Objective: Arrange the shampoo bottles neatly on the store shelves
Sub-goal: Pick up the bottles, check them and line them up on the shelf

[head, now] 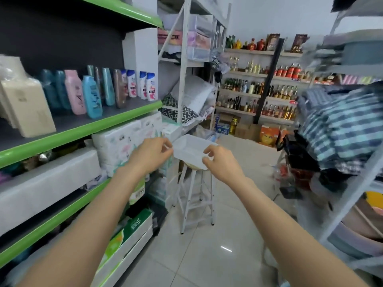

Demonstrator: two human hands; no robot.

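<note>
Standing along the left of the frame: green-edged store shelf, middle tier, dark deck.
Ranged on that tier, left of centre: shampoo bottles in a loose row, upright, teal, pink, blue, brown, then white ones at the far end; spacing uneven, some blurred.
Placed at frame centre: white stool on the tiled floor, just beside the shelf end.
Resting on the stool top: white tray, shallow, apparently empty.
Reaching at its near-left corner: left hand, fingers curled, seemingly pinching the rim.
Reaching at its near-right edge: right hand, fingers curled at the rim; actual contact cannot be told.
Step judged: tray handling with stock already shelved. Next call: firm two-handed hold, or a turn to the row for straightening.
</note>
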